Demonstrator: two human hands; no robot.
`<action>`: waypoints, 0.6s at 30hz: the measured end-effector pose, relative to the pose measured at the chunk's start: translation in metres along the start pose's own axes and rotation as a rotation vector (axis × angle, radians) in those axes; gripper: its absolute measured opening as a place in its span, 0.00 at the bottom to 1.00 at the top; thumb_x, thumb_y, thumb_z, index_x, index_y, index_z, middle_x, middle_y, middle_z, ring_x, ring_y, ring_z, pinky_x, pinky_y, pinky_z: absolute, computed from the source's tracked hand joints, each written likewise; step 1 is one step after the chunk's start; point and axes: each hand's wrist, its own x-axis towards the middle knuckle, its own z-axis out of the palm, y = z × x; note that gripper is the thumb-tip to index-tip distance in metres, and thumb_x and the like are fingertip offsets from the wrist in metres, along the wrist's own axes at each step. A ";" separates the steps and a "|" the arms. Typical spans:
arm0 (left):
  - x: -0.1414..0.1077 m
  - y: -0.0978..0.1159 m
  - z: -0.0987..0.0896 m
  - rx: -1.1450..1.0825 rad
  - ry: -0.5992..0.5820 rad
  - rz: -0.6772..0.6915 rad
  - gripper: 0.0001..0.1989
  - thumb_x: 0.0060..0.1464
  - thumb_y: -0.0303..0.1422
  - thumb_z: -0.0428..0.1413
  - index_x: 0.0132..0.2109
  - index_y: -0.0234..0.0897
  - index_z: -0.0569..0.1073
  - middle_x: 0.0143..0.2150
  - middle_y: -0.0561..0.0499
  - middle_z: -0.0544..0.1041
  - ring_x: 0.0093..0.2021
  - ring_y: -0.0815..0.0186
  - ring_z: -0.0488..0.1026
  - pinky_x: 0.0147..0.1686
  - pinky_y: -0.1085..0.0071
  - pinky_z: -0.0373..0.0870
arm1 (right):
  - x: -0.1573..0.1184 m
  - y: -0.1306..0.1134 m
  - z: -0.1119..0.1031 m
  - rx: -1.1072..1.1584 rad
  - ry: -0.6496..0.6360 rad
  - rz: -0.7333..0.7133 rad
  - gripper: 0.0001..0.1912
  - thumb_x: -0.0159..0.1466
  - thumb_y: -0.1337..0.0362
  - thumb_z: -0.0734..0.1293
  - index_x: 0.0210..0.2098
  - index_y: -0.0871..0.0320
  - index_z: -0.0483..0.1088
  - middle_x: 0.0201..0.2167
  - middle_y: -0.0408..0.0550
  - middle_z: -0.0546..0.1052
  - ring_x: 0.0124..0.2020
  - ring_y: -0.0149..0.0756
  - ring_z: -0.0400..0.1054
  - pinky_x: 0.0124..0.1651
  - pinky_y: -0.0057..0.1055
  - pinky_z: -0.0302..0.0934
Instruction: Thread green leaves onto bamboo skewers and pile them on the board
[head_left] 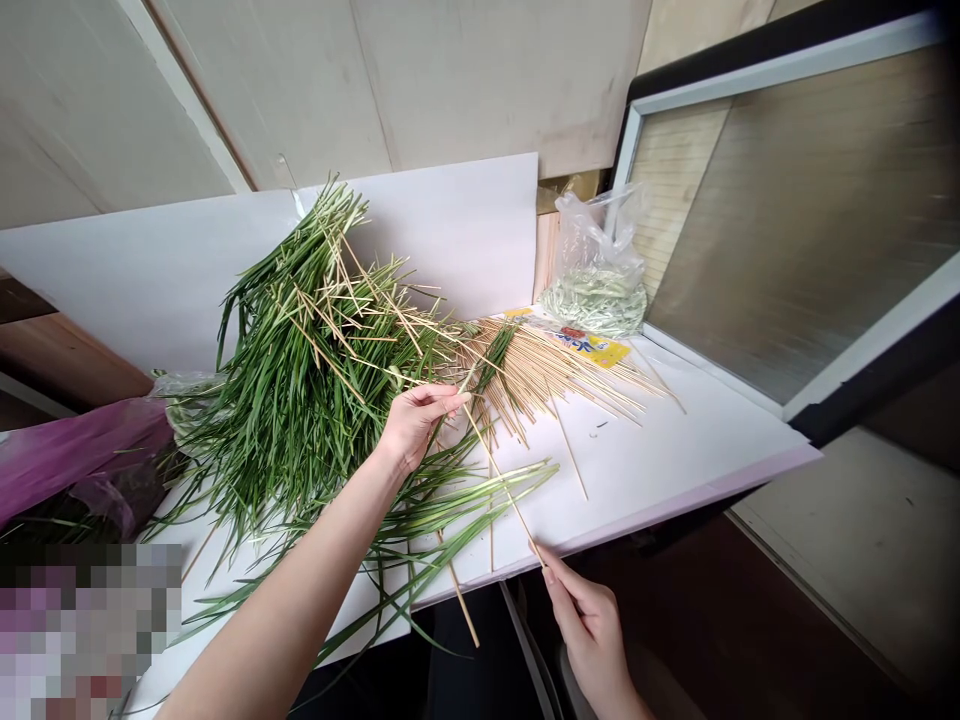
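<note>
My right hand (pixel 589 620) is closed around the lower end of a thin wooden skewer (pixel 506 490), below the table's front edge. The skewer slants up and left to my left hand (pixel 420 425). There, thumb and fingers pinch a pale green chive stem (pixel 468 378) at the skewer's upper tip. Whether the tip has pierced the stem I cannot tell. Just beyond these fingers is a small dark green chive bundle (pixel 496 352). Loose long chives (pixel 480 495) lie below my left hand, some hanging over the table edge.
A tall heap of chives (pixel 292 410), with skewers strewn on it, fills the table's left side. Many skewers (pixel 540 375) lie fanned out behind my hands, near a yellow printed wrapper (pixel 606 352). A clear bag of pale green strips (pixel 596 295) stands at the back, beside a framed glass panel (pixel 795 200).
</note>
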 end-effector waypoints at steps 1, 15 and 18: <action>-0.001 -0.001 0.000 0.015 -0.013 0.012 0.17 0.26 0.28 0.77 0.27 0.30 0.82 0.25 0.52 0.78 0.23 0.74 0.71 0.30 0.73 0.70 | 0.000 0.000 0.000 -0.001 -0.002 -0.002 0.17 0.74 0.64 0.64 0.60 0.47 0.75 0.54 0.49 0.79 0.54 0.50 0.75 0.56 0.41 0.73; 0.000 0.000 -0.005 0.025 -0.048 -0.022 0.14 0.35 0.33 0.75 0.30 0.31 0.83 0.26 0.52 0.78 0.24 0.74 0.70 0.30 0.74 0.70 | 0.002 -0.005 0.000 -0.012 0.009 -0.002 0.16 0.74 0.63 0.64 0.59 0.45 0.75 0.53 0.48 0.79 0.50 0.52 0.77 0.54 0.45 0.74; 0.000 -0.002 -0.005 0.027 -0.082 -0.023 0.14 0.37 0.34 0.75 0.31 0.30 0.83 0.25 0.52 0.76 0.23 0.74 0.70 0.29 0.74 0.69 | 0.005 -0.008 0.001 -0.014 0.017 -0.021 0.15 0.74 0.62 0.65 0.58 0.47 0.76 0.52 0.49 0.80 0.50 0.52 0.77 0.53 0.44 0.75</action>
